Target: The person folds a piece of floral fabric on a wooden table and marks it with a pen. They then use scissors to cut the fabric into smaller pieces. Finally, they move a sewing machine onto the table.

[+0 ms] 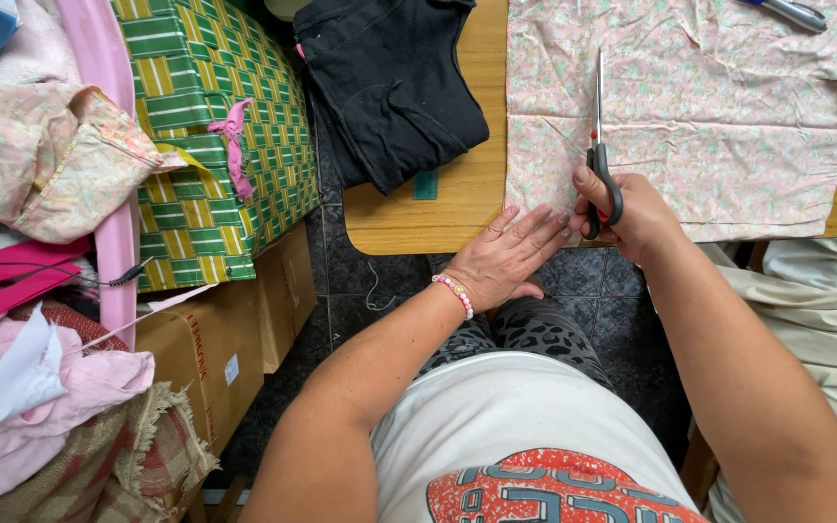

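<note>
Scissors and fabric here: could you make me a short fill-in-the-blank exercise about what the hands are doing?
1. The right hand holds a pair of ____ over the floral fabric.
2. The left hand lies ____ on the fabric's near edge.
3. A beaded ____ sits on the left wrist.
4. A folded ____ garment lies on the table, left of the fabric.

Missing words: scissors; flat; bracelet; black
</note>
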